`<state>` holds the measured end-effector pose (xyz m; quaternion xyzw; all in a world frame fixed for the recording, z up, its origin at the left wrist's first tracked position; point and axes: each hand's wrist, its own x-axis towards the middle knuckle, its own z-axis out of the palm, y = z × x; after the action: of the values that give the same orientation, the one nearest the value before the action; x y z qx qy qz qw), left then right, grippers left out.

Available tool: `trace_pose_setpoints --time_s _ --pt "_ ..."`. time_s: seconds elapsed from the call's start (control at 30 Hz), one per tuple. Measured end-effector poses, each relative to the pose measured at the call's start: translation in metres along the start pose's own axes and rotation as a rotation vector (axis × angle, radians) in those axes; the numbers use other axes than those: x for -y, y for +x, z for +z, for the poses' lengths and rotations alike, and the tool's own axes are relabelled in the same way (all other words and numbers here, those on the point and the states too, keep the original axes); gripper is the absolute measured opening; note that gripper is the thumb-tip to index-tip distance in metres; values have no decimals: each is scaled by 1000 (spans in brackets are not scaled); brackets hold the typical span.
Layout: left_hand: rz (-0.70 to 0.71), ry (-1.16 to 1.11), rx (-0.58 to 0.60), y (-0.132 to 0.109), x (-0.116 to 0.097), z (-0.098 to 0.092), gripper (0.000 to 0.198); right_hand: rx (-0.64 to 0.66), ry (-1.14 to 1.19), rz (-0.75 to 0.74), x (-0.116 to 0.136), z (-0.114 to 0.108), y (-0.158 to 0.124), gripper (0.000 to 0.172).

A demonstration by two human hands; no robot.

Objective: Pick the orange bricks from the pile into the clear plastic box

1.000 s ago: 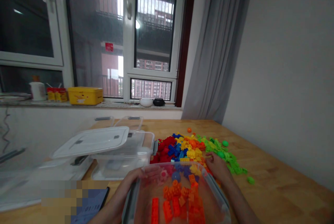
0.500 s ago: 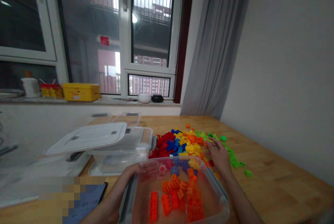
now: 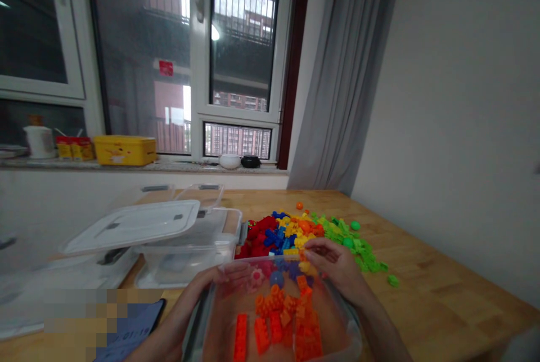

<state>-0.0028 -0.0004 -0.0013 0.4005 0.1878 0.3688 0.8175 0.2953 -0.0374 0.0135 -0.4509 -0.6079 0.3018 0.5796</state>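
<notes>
Bare surface is left at lower right. The clear bin, bottom centre, is gripped at its left rim by the left hand; right hand curled at its far edge by the brick pile, grasp can't be told.

Bare hands (forearms uncovered too)

Bottom edge swallows the near side of the scene

The clear tub runs off the frame below both wrists, and the forearms go with it. The left hand has its fingers over the rim, a smear through the tub wall. The right hand curls at the rim; a brick pinched there? Can't tell. Left of the left hand, a pixelated patch hides part of a dark screen.
</notes>
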Motion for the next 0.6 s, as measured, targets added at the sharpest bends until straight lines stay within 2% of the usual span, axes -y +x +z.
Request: trace_pose_setpoints --time_s 0.07,0.13,0.27,0.37,0.47,0.6 --pt "-7 -2 23 2 1 -3 45 139 -24 -2 -1 0 -4 23" --pt "-7 -1 14 3 2 -6 45 204 13 -3 -7 -1 -5 21" --pt "9 24 -33 3 5 -8 45 150 147 -16 -21 -1 -5 22" --pt "10 4 -2 4 6 -7 49 143 176 -13 -27 -2 -5 23" --pt "-2 -13 24 4 5 -5 51 136 155 -15 -29 -2 -4 26" --pt "-4 9 2 2 1 -2 49 149 130 -6 -22 -1 -3 27"
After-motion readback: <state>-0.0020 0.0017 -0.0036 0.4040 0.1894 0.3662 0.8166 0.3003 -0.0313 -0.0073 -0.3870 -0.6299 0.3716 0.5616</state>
